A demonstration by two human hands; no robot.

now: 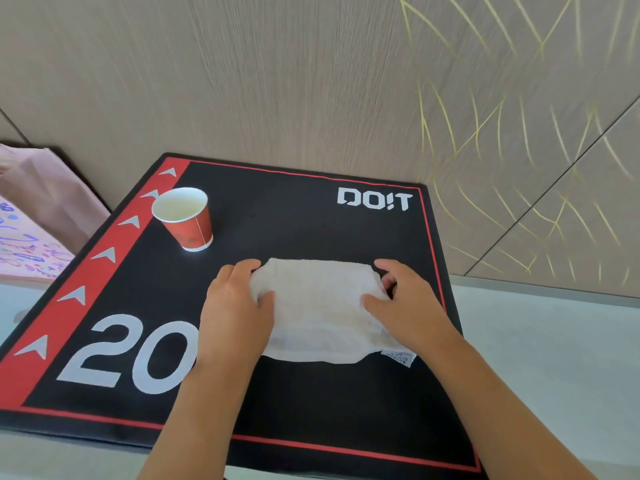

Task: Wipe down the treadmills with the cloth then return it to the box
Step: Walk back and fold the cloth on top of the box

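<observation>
White terry: the folded cloth [322,306] lies flat on the black top of a padded plyo box [277,403] marked "20" and "DO!T", right of centre, with its care label [399,357] sticking out at the near right corner. We find both hands on it. The left hand [235,313] rests over the cloth's left edge, fingers curled round the far left corner and thumb pressed on top. The right hand [408,306] takes the right edge the same way, fingers bent over the far corner, thumb on the upper face. Both therefore grip the cloth; neither is flat.

No treadmill is in view, so we cannot tell from here how much wiping is done. We judge the step in hand to be handling the cloth on the box, either taking it up or setting it down.

Recommendations: keep the fold together by moving both edges evenly, so the layers do not slide apart. Tuck the label under if the cloth is being left here.

One hazard noted: a red paper cup [185,220] stands on the box well to the far left of the cloth, apparently holding liquid. Keep the left elbow and the cloth clear of it. A pink paper bag [45,188] sits beside the box at left.
</observation>
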